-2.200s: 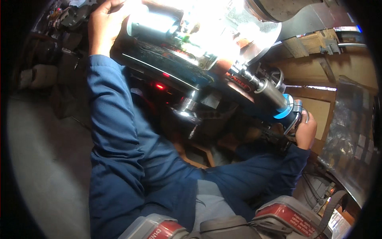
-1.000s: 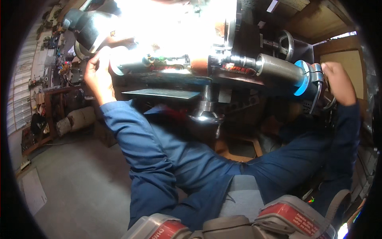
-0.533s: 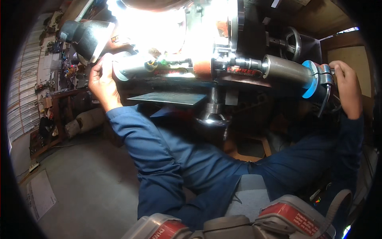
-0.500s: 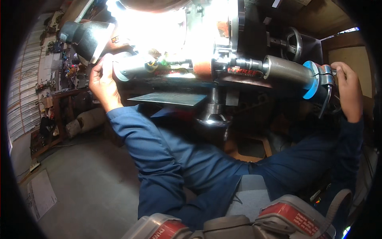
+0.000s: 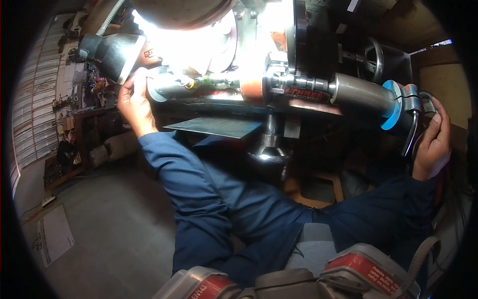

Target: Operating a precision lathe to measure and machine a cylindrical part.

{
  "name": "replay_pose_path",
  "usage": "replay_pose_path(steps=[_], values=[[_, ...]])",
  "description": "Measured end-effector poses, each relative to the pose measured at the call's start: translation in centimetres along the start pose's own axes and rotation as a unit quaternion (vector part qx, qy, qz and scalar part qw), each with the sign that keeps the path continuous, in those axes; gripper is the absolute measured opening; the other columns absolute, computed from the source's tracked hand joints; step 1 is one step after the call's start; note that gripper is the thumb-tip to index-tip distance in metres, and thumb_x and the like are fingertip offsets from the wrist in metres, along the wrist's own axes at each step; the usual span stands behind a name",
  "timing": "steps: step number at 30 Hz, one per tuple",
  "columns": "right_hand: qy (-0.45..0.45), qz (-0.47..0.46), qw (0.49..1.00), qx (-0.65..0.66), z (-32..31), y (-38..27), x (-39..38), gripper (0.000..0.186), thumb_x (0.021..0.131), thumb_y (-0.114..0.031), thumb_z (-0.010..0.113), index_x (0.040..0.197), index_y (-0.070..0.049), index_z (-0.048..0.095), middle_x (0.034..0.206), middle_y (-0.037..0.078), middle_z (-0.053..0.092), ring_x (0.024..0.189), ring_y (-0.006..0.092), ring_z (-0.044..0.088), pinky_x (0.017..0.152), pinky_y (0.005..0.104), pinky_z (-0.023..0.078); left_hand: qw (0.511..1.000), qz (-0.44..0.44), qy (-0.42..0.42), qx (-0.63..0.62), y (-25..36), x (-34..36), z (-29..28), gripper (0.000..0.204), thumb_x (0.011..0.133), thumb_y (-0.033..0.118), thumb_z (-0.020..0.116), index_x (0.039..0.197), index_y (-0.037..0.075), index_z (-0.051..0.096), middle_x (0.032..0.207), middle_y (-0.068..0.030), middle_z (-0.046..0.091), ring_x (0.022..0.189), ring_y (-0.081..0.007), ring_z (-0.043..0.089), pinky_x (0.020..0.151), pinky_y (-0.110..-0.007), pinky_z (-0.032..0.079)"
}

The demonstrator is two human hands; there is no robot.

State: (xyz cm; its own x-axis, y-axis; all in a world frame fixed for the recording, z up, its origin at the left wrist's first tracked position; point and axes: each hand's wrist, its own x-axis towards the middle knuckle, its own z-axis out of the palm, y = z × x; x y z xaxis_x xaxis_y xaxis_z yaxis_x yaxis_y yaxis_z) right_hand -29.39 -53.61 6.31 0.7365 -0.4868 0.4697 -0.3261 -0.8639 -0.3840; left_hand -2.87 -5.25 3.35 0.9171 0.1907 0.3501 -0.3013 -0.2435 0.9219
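A long horizontal spindle assembly stretches across the machine, with a grey cylinder [image 5: 358,92] and a blue ring [image 5: 392,105] toward its right end. My left hand [image 5: 137,102] is closed round the grey round end piece [image 5: 160,88] at the left, its fingers curled and partly hidden. At the far right, my right hand [image 5: 432,144] has its thumb and fingers closed at a curved metal fitting [image 5: 427,102] beside the metal clamp [image 5: 411,97]. A thin metal lever [image 5: 412,132] hangs down from that clamp. Strong lamp glare washes out the middle of the machine.
A black lamp [image 5: 112,55] on a flexible neck shines at upper left. A flat metal plate [image 5: 214,126] juts out below the spindle, beside a shiny conical knob [image 5: 270,152]. A handwheel [image 5: 373,59] is behind at right. Respirator filters [image 5: 366,271] fill the bottom edge.
My right hand has shifted lower and turned, now with its thumb side showing by the clamp. The whole view has shifted slightly. My left hand stays at the left end piece.
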Motion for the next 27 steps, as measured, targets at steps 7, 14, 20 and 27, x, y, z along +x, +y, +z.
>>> replay_pose_path(steps=[7, 14, 20, 27], values=[[0.144, -0.057, 0.982, 0.104, 2.4, 0.4, -3.1, 0.034, 0.1, -0.015, 0.038, 0.125, 0.004, 0.051, 0.116, 0.022, 0.059, 0.106, 0.028, 0.06, 0.086, 0.0339, 0.048, 0.999, 0.001, 0.021, 0.024, 0.4, -0.1, -0.3, 0.014, 0.079, 0.002, 0.071, 0.091, -0.003, 0.066, 0.095, -0.0109, 0.068, 0.085, -0.0144, 0.063, 0.079, -0.027, 0.05], [0.08, -0.164, 0.983, 0.035, 3.3, 9.5, -7.3, 0.03, 0.096, -0.024, 0.051, 0.101, 0.003, 0.063, 0.086, 0.012, 0.062, 0.073, 0.0168, 0.057, 0.064, 0.0336, 0.045, 1.0, 0.009, 0.015, 0.012, -0.2, 0.0, -0.1, 0.01, 0.082, 0.006, 0.07, 0.089, 0.0, 0.066, 0.091, -0.0075, 0.067, 0.084, -0.0127, 0.062, 0.08, -0.027, 0.049], [0.053, -0.062, 0.992, 0.097, 3.8, 8.1, -6.2, 0.029, 0.094, -0.024, 0.051, 0.098, 0.002, 0.062, 0.083, 0.011, 0.061, 0.072, 0.0161, 0.056, 0.062, 0.0329, 0.043, 1.0, -0.011, 0.012, -0.018, 0.2, -0.2, -0.1, 0.016, 0.078, 0.001, 0.072, 0.093, -0.003, 0.065, 0.097, -0.0108, 0.068, 0.088, -0.0143, 0.063, 0.082, -0.027, 0.049], [0.031, -0.032, 0.995, 0.093, 3.7, 7.9, -5.2, 0.028, 0.093, -0.024, 0.052, 0.094, 0.002, 0.062, 0.08, 0.009, 0.059, 0.07, 0.0153, 0.054, 0.061, 0.032, 0.042, 1.0, 0.004, 0.004, 0.006, 0.2, -0.3, 0.2, 0.012, 0.083, 0.005, 0.068, 0.093, -0.001, 0.066, 0.092, -0.0081, 0.068, 0.086, -0.0137, 0.063, 0.081, -0.026, 0.05]])
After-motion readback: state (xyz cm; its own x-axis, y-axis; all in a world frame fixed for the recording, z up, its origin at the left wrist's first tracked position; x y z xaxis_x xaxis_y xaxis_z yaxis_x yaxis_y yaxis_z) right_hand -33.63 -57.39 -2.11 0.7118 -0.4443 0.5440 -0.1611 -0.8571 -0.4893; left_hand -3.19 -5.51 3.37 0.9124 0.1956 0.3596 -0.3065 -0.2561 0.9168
